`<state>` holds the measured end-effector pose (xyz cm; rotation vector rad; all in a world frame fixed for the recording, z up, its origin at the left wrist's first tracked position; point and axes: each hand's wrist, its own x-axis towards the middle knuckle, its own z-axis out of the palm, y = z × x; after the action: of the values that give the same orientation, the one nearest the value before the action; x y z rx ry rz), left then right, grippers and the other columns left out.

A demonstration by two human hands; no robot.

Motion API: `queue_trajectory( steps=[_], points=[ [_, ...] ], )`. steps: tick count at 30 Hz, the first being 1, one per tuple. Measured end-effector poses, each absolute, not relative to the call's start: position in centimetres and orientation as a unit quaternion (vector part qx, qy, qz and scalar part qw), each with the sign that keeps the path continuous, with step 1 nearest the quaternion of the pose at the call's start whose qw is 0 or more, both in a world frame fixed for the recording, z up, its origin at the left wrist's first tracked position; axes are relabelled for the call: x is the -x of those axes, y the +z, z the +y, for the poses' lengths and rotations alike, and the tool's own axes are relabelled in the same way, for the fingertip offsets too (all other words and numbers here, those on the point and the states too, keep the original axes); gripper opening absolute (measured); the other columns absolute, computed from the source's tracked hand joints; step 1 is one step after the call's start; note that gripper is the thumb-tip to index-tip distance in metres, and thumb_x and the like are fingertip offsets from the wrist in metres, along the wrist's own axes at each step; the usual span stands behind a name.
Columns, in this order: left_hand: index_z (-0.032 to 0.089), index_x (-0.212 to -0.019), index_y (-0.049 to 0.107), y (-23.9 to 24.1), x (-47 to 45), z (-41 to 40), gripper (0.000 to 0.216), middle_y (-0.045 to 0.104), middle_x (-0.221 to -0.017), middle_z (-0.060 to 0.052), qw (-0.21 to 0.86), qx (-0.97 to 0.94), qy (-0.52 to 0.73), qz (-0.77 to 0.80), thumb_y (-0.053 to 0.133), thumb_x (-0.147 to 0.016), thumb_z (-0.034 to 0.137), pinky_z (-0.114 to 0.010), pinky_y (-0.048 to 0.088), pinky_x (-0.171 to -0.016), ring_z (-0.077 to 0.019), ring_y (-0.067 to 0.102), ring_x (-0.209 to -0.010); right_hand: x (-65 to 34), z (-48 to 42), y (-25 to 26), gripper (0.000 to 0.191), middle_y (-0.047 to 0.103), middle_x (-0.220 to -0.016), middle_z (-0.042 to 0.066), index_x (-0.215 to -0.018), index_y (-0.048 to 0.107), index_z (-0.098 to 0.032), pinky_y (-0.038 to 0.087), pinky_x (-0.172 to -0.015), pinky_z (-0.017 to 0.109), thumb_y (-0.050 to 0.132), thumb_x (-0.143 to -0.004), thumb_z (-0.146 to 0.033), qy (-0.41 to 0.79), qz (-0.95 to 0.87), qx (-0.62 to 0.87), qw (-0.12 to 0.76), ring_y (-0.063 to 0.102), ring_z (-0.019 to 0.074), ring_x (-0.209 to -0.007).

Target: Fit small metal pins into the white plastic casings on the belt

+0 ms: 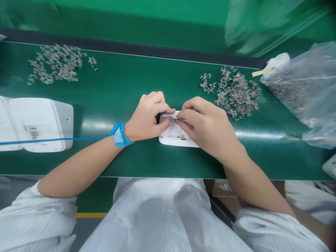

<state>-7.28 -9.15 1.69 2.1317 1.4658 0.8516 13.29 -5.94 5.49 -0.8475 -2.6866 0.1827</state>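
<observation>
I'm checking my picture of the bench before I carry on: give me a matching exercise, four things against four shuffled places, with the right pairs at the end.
Things
1. blue wristband
2. slotted white casing
3. clear plastic bag
4. blue cord

Places
A. under the fingers of the left hand and the right hand
B. crossing the view of the white housings at the left
C. around the left wrist
D. beside the right-hand pile of metal pieces

Right pairs: 1-C, 2-A, 3-D, 4-B
</observation>
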Motion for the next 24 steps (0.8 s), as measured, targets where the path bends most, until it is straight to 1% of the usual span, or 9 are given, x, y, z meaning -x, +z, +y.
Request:
queue_trajectory(
  steps=[2,5,7,10,13,16,19,22,24],
  points=[
    [0.022,-0.089,0.069,1.6,7.3,-9.2,0.013,0.057,-0.084,-0.002,0.2,-0.772,0.3,0.524,0.059,-0.084,0.028,-0.039,0.037,-0.077,-0.0202,0.056,-0.085,-13.3,-5.9,5.6,0.023,0.066,-0.093,0.007,-0.084,0.064,-0.022,0.046,-0.064,0.035,0.047,-0.096,-0.013,0.044,-0.947,0.285,0.139,0.058,0.0207,-0.08],
    [0.021,-0.088,0.067,1.6,7.2,-9.3,0.014,0.057,-0.082,-0.001,0.197,-0.772,0.287,0.532,0.061,-0.085,0.033,-0.037,0.036,-0.076,-0.0193,0.056,-0.084,-13.3,-5.8,5.8,0.032,0.063,-0.088,0.008,-0.081,0.063,-0.021,0.044,-0.065,0.038,0.038,-0.097,-0.009,0.001,-0.955,0.27,0.119,0.053,0.0215,-0.077],
    [0.021,-0.086,0.065,1.6,7.2,-9.3,0.017,0.057,-0.075,0.001,0.197,-0.766,0.289,0.54,0.062,-0.087,0.037,-0.036,0.036,-0.074,-0.0175,0.056,-0.078,-13.2,-5.7,5.9,0.037,0.062,-0.086,0.01,-0.08,0.063,-0.02,0.041,-0.063,0.04,0.034,-0.098,-0.007,-0.027,-0.961,0.257,0.102,0.05,0.0227,-0.075],
    [0.021,-0.082,0.063,1.6,7.2,-9.4,0.019,0.053,-0.062,0.003,0.195,-0.765,0.294,0.538,0.063,-0.088,0.039,-0.035,0.035,-0.072,-0.0157,0.052,-0.069,-13.2,-5.3,5.9,0.039,0.061,-0.084,0.01,-0.079,0.064,-0.019,0.038,-0.062,0.04,0.033,-0.099,-0.009,-0.053,-0.966,0.237,0.086,0.048,0.0233,-0.074],
    [0.021,-0.079,0.061,1.6,7.2,-9.4,0.018,0.052,-0.06,0.004,0.196,-0.768,0.295,0.533,0.063,-0.088,0.037,-0.035,0.034,-0.071,-0.0152,0.051,-0.068,-13.2,-4.8,5.8,0.037,0.062,-0.085,0.01,-0.079,0.064,-0.019,0.038,-0.063,0.039,0.035,-0.102,-0.014,-0.051,-0.972,0.215,0.083,0.048,0.0231,-0.076],
    [0.021,-0.077,0.059,1.6,7.2,-9.4,0.02,0.052,-0.06,0.004,0.203,-0.767,0.29,0.535,0.061,-0.088,0.037,-0.035,0.034,-0.071,-0.0152,0.052,-0.068,-13.1,-4.5,5.7,0.036,0.062,-0.084,0.009,-0.079,0.064,-0.02,0.036,-0.064,0.039,0.037,-0.102,-0.016,-0.023,-0.974,0.207,0.085,0.048,0.0225,-0.076],
    [0.021,-0.078,0.06,1.7,7.2,-9.3,0.02,0.053,-0.06,0.004,0.204,-0.767,0.287,0.536,0.061,-0.089,0.038,-0.035,0.034,-0.071,-0.0155,0.052,-0.068,-13.2,-4.2,5.7,0.034,0.063,-0.088,0.009,-0.08,0.063,-0.02,0.039,-0.069,0.039,0.037,-0.102,-0.017,0.015,-0.972,0.217,0.092,0.05,0.0221,-0.078],
    [0.021,-0.078,0.06,1.6,7.2,-9.3,0.024,0.052,-0.059,0.004,0.206,-0.771,0.287,0.529,0.062,-0.09,0.042,-0.035,0.033,-0.071,-0.0156,0.053,-0.068,-13.8,-3.7,6.1,0.026,0.066,-0.094,0.008,-0.087,0.061,-0.02,0.045,-0.074,0.038,0.04,-0.101,-0.018,0.123,-0.961,0.208,0.135,0.057,0.0207,-0.084],
    [0.021,-0.076,0.06,1.6,7.2,-9.3,0.027,0.052,-0.058,0.004,0.204,-0.777,0.289,0.52,0.063,-0.09,0.044,-0.035,0.032,-0.07,-0.0156,0.052,-0.067,-14.7,-3.2,6.5,0.018,0.067,-0.094,0.006,-0.09,0.06,-0.022,0.048,-0.072,0.034,0.044,-0.099,-0.019,0.208,-0.935,0.22,0.186,0.06,0.0184,-0.083]
  ],
)
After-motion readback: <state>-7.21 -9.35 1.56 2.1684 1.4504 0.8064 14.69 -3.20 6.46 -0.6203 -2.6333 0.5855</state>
